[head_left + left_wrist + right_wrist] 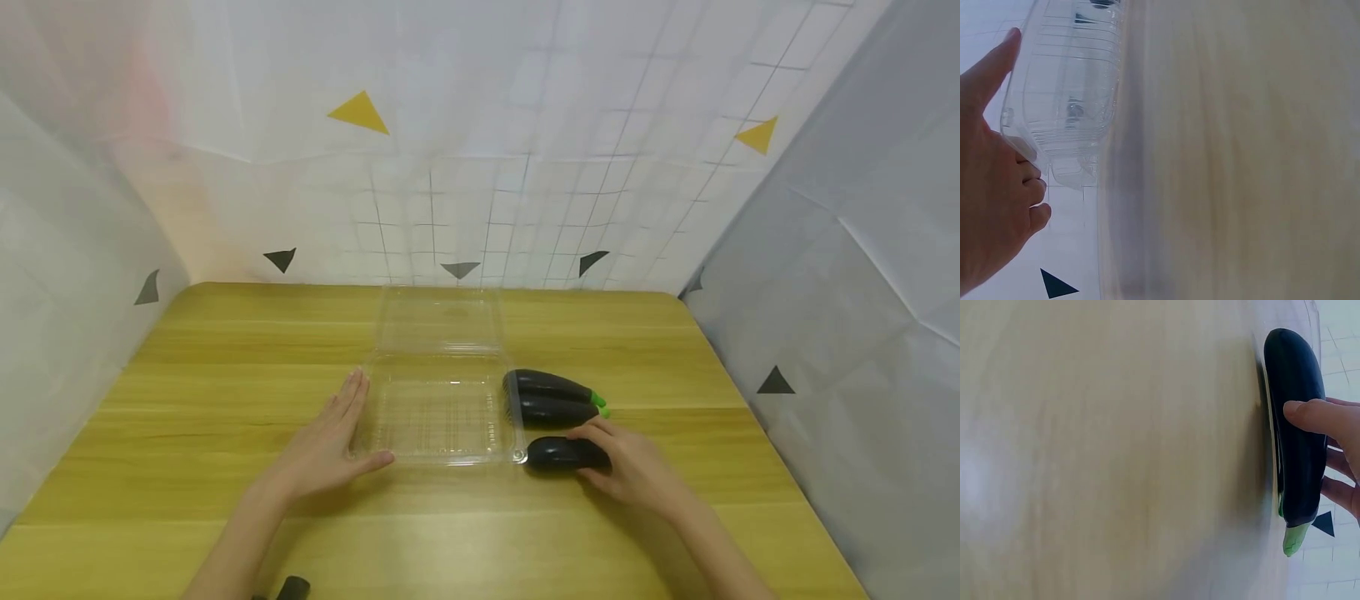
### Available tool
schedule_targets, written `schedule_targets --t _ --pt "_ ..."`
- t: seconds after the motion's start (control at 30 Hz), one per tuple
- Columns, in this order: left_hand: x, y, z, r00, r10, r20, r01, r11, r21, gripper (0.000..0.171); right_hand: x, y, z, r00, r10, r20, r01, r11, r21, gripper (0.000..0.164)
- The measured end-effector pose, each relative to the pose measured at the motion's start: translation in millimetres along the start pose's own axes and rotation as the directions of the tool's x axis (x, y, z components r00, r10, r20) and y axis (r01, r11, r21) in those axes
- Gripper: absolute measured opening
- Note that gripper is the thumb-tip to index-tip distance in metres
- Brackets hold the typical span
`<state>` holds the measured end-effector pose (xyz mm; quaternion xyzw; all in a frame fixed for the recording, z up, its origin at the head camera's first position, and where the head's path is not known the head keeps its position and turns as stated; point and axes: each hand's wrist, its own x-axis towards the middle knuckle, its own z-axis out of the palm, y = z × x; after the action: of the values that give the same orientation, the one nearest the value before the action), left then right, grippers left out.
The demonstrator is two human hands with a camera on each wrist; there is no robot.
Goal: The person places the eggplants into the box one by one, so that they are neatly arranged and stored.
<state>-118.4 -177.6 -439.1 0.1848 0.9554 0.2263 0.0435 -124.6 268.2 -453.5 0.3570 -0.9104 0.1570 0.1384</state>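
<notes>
A clear plastic clamshell container lies on the table with its lid folded back, away from the person. My left hand is at its left side, fingers straight along the wall and thumb stretched by the front left corner. In the left wrist view that thumb reaches the container's rim. With thumb and fingers, my right hand grips a dark eggplant by the container's front right corner. The right wrist view shows this eggplant with its green stem and the thumb across its side.
Two more eggplants with green stems lie side by side against the container's right side, beyond the right hand. A small dark object shows by the left forearm. White sheeting with coloured triangles encloses the wooden table.
</notes>
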Motion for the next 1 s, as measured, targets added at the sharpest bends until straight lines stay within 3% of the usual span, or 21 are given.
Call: schedule_targets --t 0.37,0.63,1.0 --pt "0.0 -1.6 1.4 1.0 0.003 0.002 -0.003 1.0 0.001 0.11 -2.7 1.2 -24.7 1.0 0.025 -0.003 -0.025 1.0 -0.01 0.057" --pt "1.1 -2.2 0.4 1.0 0.005 0.017 -0.005 1.0 0.0 0.111 9.1 2.9 -44.6 0.999 0.014 -0.032 -0.016 0.999 -0.045 0.057" --pt "1.0 -1.5 1.6 1.0 -0.002 0.017 0.002 1.0 -0.016 0.113 30.0 -3.8 -55.3 0.999 -0.028 -0.044 0.025 0.998 -0.06 0.054"
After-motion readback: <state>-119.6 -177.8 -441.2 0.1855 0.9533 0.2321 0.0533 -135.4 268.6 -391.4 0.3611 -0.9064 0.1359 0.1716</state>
